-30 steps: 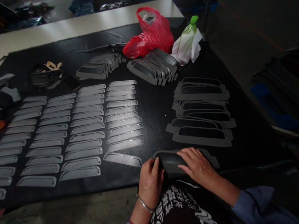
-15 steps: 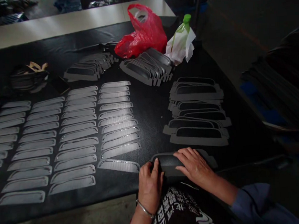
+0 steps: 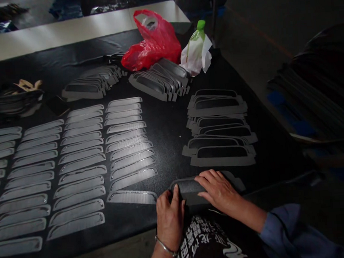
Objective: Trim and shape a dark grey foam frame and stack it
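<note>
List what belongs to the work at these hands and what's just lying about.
Part of the work:
- left hand and right hand
- dark moulded piece under them
- rows of silvery moulded strips
- grey frames with dark centres

Lying about:
- red plastic bag
- green-capped bottle in white paper

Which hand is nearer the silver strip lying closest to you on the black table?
Left hand: just off the strip's right end. Right hand: farther off, resting on the dark moulded piece beyond the silver strip.

Red bag (image 3: 150,39), grey cutouts (image 3: 132,197), white-lettered black cloth (image 3: 207,237)
</note>
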`<state>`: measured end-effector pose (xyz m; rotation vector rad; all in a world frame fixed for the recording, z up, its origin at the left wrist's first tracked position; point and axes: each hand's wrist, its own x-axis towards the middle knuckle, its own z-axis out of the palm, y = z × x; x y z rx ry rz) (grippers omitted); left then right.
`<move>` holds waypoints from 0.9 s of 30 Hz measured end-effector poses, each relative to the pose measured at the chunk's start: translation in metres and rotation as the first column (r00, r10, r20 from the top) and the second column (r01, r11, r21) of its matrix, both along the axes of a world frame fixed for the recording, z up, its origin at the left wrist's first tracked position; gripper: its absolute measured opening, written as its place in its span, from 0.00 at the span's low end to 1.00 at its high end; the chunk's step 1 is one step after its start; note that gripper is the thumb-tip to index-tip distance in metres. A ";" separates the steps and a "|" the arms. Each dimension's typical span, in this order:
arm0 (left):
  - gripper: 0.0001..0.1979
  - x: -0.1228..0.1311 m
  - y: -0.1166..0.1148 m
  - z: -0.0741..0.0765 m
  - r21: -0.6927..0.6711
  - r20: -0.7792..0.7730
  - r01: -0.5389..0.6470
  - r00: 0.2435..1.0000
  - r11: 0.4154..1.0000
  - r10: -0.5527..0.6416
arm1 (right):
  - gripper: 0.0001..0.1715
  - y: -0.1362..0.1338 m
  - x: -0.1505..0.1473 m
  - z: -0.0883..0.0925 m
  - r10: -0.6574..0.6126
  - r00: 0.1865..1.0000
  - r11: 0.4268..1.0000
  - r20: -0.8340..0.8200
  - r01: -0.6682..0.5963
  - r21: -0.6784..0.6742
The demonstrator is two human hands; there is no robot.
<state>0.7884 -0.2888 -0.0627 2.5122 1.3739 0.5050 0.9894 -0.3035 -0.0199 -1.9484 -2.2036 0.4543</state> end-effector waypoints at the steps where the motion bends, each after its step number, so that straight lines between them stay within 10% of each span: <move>1: 0.20 0.000 0.000 0.000 0.013 -0.013 0.002 1.000 1.000 -0.002 | 0.23 0.001 -0.001 0.000 0.002 1.000 1.000 0.001 -0.002 0.001; 6: 0.19 0.001 -0.001 0.002 0.073 -0.125 0.008 0.992 0.997 0.001 | 0.26 -0.010 0.006 0.002 -0.008 1.000 0.998 -0.005 0.008 0.065; 15: 0.17 0.005 -0.003 0.010 0.153 -0.286 0.018 0.958 0.988 0.026 | 0.09 -0.066 0.039 -0.005 -0.547 0.817 0.832 -0.183 0.554 -0.015; 27: 0.16 0.005 -0.003 0.008 0.183 -0.321 0.046 0.947 0.982 0.016 | 0.11 -0.052 0.027 0.000 -0.619 0.786 0.766 0.006 0.605 -0.219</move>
